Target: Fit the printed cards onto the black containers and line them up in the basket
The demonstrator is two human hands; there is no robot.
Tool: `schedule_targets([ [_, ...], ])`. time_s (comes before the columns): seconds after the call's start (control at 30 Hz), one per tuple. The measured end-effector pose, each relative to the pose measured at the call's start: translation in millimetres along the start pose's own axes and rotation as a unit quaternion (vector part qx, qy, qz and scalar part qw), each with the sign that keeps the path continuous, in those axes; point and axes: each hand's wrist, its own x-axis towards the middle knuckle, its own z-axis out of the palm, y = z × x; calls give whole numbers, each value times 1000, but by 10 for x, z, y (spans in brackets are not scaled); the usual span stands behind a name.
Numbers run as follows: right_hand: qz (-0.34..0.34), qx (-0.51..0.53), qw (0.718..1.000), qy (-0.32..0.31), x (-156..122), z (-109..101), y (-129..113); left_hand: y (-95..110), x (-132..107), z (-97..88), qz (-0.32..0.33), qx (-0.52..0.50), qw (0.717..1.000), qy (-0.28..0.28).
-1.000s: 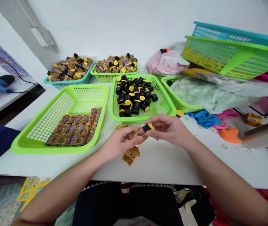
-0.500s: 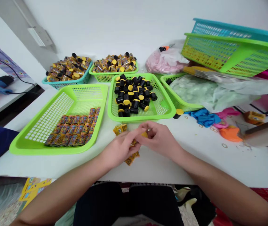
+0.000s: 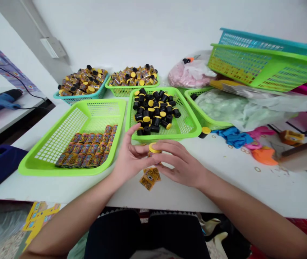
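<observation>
Between both hands stands a small canister [image 3: 153, 154] with a yellow lid and a printed wrap, upright near the table's middle. My left hand [image 3: 130, 158] pinches it from the left, index finger raised away from it. From the right, the fingers of my right hand [image 3: 182, 163] curl around its side and lid. Just below the hands lie flat yellow printed sleeves [image 3: 150, 178], overlapping. Ahead is a green basket [image 3: 189, 131] of black canisters [image 3: 157, 109] with yellow lids. To the left, another green basket [image 3: 48, 169] holds rows of wrapped canisters [image 3: 88, 151].
Two baskets heaped with wrapped canisters [image 3: 83, 82] stand by the wall. A lone black canister [image 3: 204, 132] sits right of the middle basket. Deflated balloons [image 3: 234, 137], plastic bags [image 3: 231, 104] and stacked baskets [image 3: 250, 64] occupy the right. A heat gun [image 3: 2, 100] lies far left.
My left index finger has lifted and spread away, and the hands have parted slightly. The canister's yellow lid now shows upright between them. The view has shifted a little.
</observation>
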Motion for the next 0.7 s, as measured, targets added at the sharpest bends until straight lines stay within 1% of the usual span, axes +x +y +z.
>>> schedule_targets([
  [0.13, -17, 28, 999, 32, -25, 23, 20, 45, 2, -11, -1, 8, 1000, -3],
  [0.27, -13, -12, 999, 47, -33, 45, 22, 100, 5, 36, -9, 34, 999, -21],
  [0.33, 0, -24, 999, 48, -25, 33, 17, 122, -4, 46, -15, 38, 999, -37],
  [0.43, 14, -15, 999, 45, -6, -5, 8, 138, -25, 26, -13, 21, 998, -52],
  [0.6, -21, 37, 999, 31, -8, -34, -5, 140, -39, -18, -36, -33, 996, -71],
  [0.7, -26, 54, 998, 28, -15, -23, -35, 163, -47, 6, -35, -25, 997, -61],
])
